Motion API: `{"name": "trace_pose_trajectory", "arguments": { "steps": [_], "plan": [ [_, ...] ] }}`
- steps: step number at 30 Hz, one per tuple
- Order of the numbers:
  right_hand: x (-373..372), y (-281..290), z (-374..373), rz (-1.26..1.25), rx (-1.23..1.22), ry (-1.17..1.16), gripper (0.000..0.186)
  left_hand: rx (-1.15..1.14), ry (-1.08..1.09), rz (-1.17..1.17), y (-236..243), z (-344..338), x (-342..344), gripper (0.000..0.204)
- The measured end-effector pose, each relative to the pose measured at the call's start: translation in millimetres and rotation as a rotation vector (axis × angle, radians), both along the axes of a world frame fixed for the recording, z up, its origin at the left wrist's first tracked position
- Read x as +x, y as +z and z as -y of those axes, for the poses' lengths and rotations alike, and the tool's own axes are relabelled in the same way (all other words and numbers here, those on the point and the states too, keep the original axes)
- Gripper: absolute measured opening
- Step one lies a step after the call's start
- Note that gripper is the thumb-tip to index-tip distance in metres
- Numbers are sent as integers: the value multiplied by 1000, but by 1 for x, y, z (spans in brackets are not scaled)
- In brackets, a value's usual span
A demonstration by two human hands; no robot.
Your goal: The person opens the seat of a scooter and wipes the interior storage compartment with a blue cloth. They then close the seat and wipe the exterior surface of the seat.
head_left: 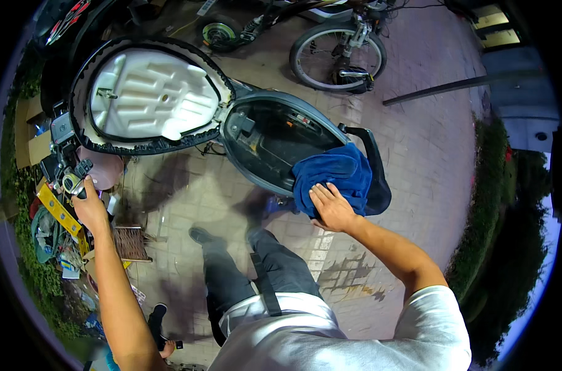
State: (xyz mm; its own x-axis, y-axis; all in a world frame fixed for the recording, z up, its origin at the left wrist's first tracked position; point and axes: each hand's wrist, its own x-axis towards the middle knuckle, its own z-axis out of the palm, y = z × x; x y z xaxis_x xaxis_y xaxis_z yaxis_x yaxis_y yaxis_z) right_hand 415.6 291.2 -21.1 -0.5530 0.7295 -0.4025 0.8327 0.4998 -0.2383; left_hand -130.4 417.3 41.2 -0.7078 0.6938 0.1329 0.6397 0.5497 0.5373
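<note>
My left hand (pixel 88 204) is closed around the scooter's handlebar (pixel 71 182) at the left. The scooter's seat (pixel 151 99) is flipped up, showing its white moulded underside. To its right, the dark under-seat compartment (pixel 256 145) is open, with small items inside too small to name. A folded blue cloth (pixel 349 170) lies over the compartment's rear end, against the black rear grab rail (pixel 376 154). My right hand (pixel 330 207) rests on the cloth with its fingers stretched out.
A bicycle wheel (pixel 305 46) and a parked two-wheeler (pixel 256 18) stand beyond. A dark bar (pixel 435 93) is at right, beside a hedge (pixel 478 161). Clutter (pixel 52 241) and a woven seat (pixel 129 241) are at left. Another person's hand (pixel 168 349) shows at the lower edge.
</note>
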Motion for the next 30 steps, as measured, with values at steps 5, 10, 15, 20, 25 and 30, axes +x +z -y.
{"name": "trace_pose_trajectory", "arguments": {
  "steps": [5, 10, 15, 20, 25, 30],
  "plan": [
    [-33, -76, -64, -57, -461, -251, 64, -52, -6, -84, -14, 3, -17, 57],
    [-58, -150, -128, 73, -623, -96, 56, -46, 10, -56, 4, 2, -5, 57],
    [-79, -238, -173, 271, -350, 351, 49, -84, 108, 11, 5, 3, -6, 52],
    [-82, -234, -168, 181, -37, 130, 46, -23, 222, 132, 7, -1, 10, 38],
    [-92, -260, -174, 216, 286, -432, 36, 0, 271, 200, 9, -8, 13, 34],
    [-110, -247, -171, 159, -54, -163, 29, 55, 300, 119, 10, -8, 20, 34]
  ]
}}
